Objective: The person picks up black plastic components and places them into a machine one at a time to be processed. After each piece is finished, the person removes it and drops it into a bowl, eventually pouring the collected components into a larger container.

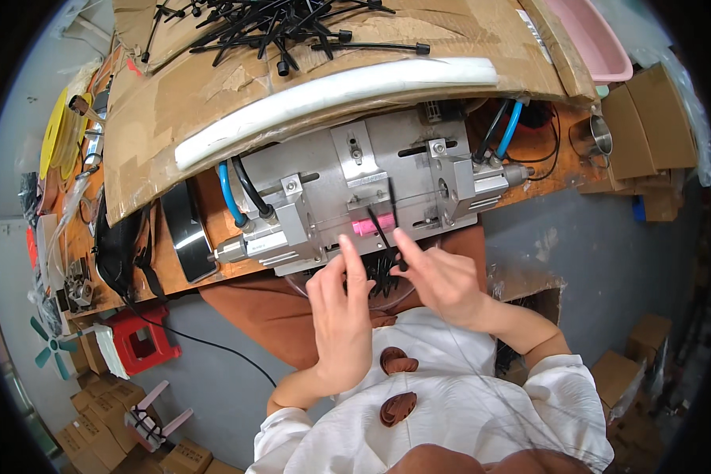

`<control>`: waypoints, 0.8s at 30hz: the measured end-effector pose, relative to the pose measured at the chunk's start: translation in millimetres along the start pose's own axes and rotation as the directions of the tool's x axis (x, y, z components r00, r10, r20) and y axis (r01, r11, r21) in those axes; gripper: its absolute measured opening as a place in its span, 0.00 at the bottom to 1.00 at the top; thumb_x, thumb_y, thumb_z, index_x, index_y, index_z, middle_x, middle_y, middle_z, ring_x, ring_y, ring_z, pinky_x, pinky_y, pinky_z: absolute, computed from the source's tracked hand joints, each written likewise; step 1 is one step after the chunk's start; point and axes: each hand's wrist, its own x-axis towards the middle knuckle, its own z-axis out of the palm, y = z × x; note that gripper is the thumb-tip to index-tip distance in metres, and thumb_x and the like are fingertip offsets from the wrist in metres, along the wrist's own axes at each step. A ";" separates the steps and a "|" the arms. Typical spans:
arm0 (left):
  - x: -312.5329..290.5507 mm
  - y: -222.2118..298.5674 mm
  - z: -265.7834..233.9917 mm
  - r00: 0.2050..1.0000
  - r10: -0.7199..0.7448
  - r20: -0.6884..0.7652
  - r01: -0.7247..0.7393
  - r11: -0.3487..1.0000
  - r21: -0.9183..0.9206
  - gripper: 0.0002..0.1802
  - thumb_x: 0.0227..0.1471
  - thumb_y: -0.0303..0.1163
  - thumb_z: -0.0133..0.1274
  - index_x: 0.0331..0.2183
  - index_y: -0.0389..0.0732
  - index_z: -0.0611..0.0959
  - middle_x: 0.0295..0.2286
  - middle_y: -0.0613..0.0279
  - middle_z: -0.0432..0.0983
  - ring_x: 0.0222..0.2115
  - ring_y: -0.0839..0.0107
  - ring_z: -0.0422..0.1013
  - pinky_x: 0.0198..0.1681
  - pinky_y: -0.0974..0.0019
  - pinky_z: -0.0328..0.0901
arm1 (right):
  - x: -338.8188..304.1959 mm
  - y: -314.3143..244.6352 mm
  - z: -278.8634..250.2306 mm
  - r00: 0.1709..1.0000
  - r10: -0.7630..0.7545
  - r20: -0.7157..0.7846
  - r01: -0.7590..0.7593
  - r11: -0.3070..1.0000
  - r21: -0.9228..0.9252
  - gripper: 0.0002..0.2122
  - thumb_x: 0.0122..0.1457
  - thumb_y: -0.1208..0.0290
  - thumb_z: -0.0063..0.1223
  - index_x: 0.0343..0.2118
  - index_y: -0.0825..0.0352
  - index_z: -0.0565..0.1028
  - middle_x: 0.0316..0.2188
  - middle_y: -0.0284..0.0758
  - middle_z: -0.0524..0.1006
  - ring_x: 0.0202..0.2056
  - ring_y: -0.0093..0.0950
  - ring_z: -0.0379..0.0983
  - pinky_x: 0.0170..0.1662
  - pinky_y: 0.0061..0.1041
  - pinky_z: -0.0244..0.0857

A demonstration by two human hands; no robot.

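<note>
Two thin black plastic sticks [380,227] slant up over the metal fixture [324,170], their lower ends at my right hand [442,286]. Its fingers are closed on them at the near edge of the fixture. My left hand [341,308] is just to the left, index finger stretched up and the other fingers partly bent, with nothing visible in it. A bright pink cylindrical piece [363,227] sits in the middle of the fixture, partly behind the sticks. Between my hands, several more black sticks [381,278] lie low in a clear container, partly hidden.
Cardboard [150,118] behind the fixture carries a heap of black capped sticks [280,28] and a white foam strip [332,103]. Blue air hoses [233,196] reach the cylinders. A metal cup [591,138] stands at right, a phone [188,229] at left, a red stool [141,341] below.
</note>
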 end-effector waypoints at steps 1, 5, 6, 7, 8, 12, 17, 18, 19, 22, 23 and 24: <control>-2.0 -1.6 -2.1 1.000 -0.002 0.001 0.002 1.000 0.000 0.41 0.39 0.15 0.56 0.58 0.33 0.63 0.41 0.52 0.68 0.41 0.56 0.63 0.44 0.59 0.62 | -0.9 0.0 5.9 1.000 0.001 0.002 -0.001 1.000 0.001 0.28 0.44 0.79 0.62 0.52 0.76 0.69 0.28 0.35 0.77 0.18 0.22 0.66 0.21 0.24 0.63; -5.8 -4.8 -5.9 1.000 -0.015 -0.016 0.015 1.000 0.017 0.44 0.38 0.15 0.59 0.58 0.34 0.63 0.42 0.53 0.69 0.40 0.57 0.63 0.43 0.60 0.62 | 5.3 -0.9 18.5 0.997 0.008 0.072 -0.010 0.999 0.038 0.30 0.42 0.79 0.65 0.53 0.73 0.69 0.15 0.30 0.67 0.16 0.23 0.65 0.18 0.25 0.60; -6.2 -5.1 -6.8 1.000 -0.021 -0.011 0.021 1.000 0.016 0.44 0.38 0.15 0.59 0.58 0.34 0.63 0.41 0.54 0.69 0.40 0.57 0.63 0.43 0.60 0.62 | 6.0 -0.5 19.5 0.997 0.024 0.071 -0.028 0.998 0.055 0.30 0.42 0.79 0.65 0.53 0.72 0.69 0.14 0.30 0.67 0.16 0.24 0.65 0.18 0.25 0.60; -6.2 -5.4 -7.4 1.000 -0.021 -0.014 0.021 1.000 0.015 0.44 0.38 0.15 0.59 0.58 0.34 0.63 0.41 0.54 0.69 0.40 0.57 0.63 0.43 0.60 0.62 | 6.4 -0.1 20.4 0.997 0.040 0.070 -0.045 0.997 0.070 0.30 0.43 0.79 0.65 0.53 0.71 0.69 0.14 0.30 0.67 0.16 0.24 0.66 0.19 0.25 0.60; -6.0 -5.7 -8.5 1.000 -0.018 -0.017 0.019 1.000 0.015 0.43 0.38 0.15 0.59 0.58 0.34 0.64 0.41 0.53 0.69 0.40 0.58 0.63 0.43 0.61 0.62 | 5.4 -0.3 20.1 0.997 0.035 0.068 -0.040 0.997 0.069 0.30 0.43 0.79 0.65 0.53 0.71 0.69 0.14 0.30 0.67 0.16 0.24 0.66 0.19 0.25 0.60; 1.2 -9.7 -17.5 1.000 0.005 -0.026 -0.005 1.000 0.009 0.42 0.37 0.15 0.60 0.57 0.35 0.67 0.39 0.53 0.69 0.38 0.58 0.63 0.41 0.61 0.62 | 9.7 -2.3 8.5 0.988 0.027 0.150 -0.030 0.999 0.018 0.31 0.46 0.73 0.62 0.57 0.69 0.66 0.19 0.30 0.68 0.18 0.23 0.68 0.21 0.24 0.63; 86.6 -18.6 -56.1 0.953 0.269 -0.140 -0.270 0.963 0.012 0.32 0.41 0.17 0.57 0.52 0.38 0.73 0.34 0.54 0.68 0.34 0.59 0.64 0.38 0.60 0.63 | 69.9 10.7 -49.0 0.995 -0.097 0.027 0.100 0.965 -0.241 0.27 0.45 0.73 0.60 0.52 0.65 0.71 0.19 0.30 0.68 0.21 0.25 0.70 0.22 0.25 0.65; 116.2 -17.1 -60.2 0.896 0.381 -0.228 -0.382 0.923 0.040 0.25 0.43 0.18 0.55 0.48 0.37 0.75 0.33 0.53 0.67 0.34 0.57 0.65 0.37 0.58 0.62 | 97.6 19.6 -54.0 0.977 -0.209 -0.047 0.188 0.941 -0.283 0.22 0.46 0.74 0.58 0.48 0.66 0.73 0.21 0.30 0.69 0.23 0.26 0.71 0.24 0.26 0.66; 142.5 -11.2 -60.8 0.885 0.384 -0.263 -0.377 0.923 0.080 0.17 0.46 0.20 0.55 0.41 0.35 0.76 0.32 0.52 0.67 0.34 0.55 0.65 0.37 0.56 0.62 | 131.4 30.6 -53.6 0.940 -0.320 -0.114 0.268 0.905 -0.331 0.19 0.46 0.75 0.56 0.44 0.66 0.74 0.22 0.30 0.70 0.25 0.28 0.72 0.26 0.27 0.68; 194.5 -31.6 -67.2 0.942 0.301 -0.150 -0.263 0.937 0.229 0.09 0.47 0.24 0.55 0.34 0.35 0.76 0.33 0.51 0.68 0.35 0.53 0.68 0.37 0.54 0.65 | 236.5 53.6 -26.9 0.815 -0.573 -0.089 0.460 0.732 -0.503 0.10 0.47 0.76 0.52 0.35 0.64 0.75 0.29 0.33 0.72 0.31 0.32 0.74 0.33 0.30 0.71; 206.3 -39.0 -70.4 0.968 0.232 -0.094 -0.195 0.934 0.301 0.09 0.46 0.26 0.57 0.32 0.36 0.76 0.33 0.51 0.69 0.35 0.52 0.70 0.38 0.53 0.66 | 260.8 70.7 -14.5 0.766 -0.642 -0.049 0.519 0.660 -0.543 0.09 0.48 0.76 0.52 0.34 0.63 0.76 0.32 0.34 0.73 0.33 0.33 0.75 0.35 0.30 0.71; 214.4 -42.5 -74.7 0.980 0.194 -0.052 -0.175 0.952 0.251 0.09 0.45 0.27 0.58 0.31 0.37 0.77 0.32 0.51 0.69 0.35 0.51 0.70 0.38 0.53 0.67 | 277.2 87.7 -10.5 0.810 -0.583 0.064 0.529 0.678 -0.510 0.09 0.48 0.77 0.52 0.34 0.63 0.76 0.31 0.35 0.73 0.34 0.34 0.75 0.35 0.31 0.71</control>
